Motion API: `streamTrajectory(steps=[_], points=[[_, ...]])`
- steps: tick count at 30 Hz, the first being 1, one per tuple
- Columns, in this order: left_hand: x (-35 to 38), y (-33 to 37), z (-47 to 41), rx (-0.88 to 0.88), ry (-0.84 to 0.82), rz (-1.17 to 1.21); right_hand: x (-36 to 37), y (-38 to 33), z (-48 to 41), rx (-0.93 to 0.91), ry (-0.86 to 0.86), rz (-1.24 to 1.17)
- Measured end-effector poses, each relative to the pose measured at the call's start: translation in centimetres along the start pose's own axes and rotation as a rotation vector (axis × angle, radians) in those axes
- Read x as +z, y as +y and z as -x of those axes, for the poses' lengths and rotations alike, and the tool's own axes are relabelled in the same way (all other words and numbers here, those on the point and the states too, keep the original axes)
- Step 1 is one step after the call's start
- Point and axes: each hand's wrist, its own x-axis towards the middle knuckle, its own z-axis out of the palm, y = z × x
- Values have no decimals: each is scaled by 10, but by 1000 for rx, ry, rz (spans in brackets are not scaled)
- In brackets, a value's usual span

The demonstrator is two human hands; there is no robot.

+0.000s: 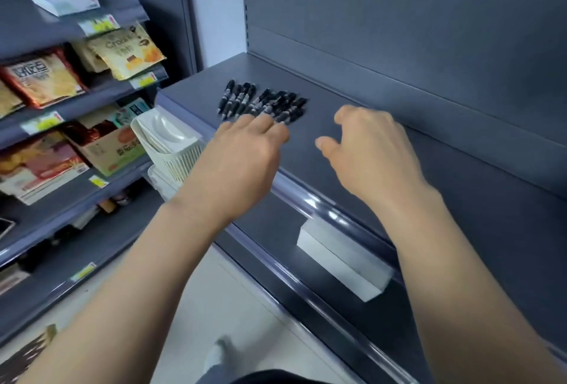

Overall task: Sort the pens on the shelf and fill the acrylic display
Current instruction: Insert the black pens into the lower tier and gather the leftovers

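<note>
Several black pens [260,102] lie side by side in a loose row on the dark grey shelf [368,150], toward its left end. My left hand [245,156] reaches over the shelf's front edge, and its straight fingers touch the near ends of the pens. My right hand [371,153] hovers over bare shelf to the right of the pens, fingers loosely curled, holding nothing. No acrylic display is in view.
A cream plastic basket [171,144] hangs at the shelf's left end. A white box [340,261] sits on the lower shelf below. Snack packets [46,76] fill the shelves at the left. The shelf's back panel [399,15] rises behind the pens.
</note>
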Motion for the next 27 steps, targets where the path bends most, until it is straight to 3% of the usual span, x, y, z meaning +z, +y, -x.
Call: streamTrajectory(steps=[8, 18, 27], points=[[8, -129, -25, -22, -42, 43, 59, -77, -81, 166, -34, -50], [75, -169, -94, -83, -269, 174, 104, -51, -155, 357, -108, -105], [118, -199, -138, -204, -401, 154, 142, -45, -207, 494, -193, -147]])
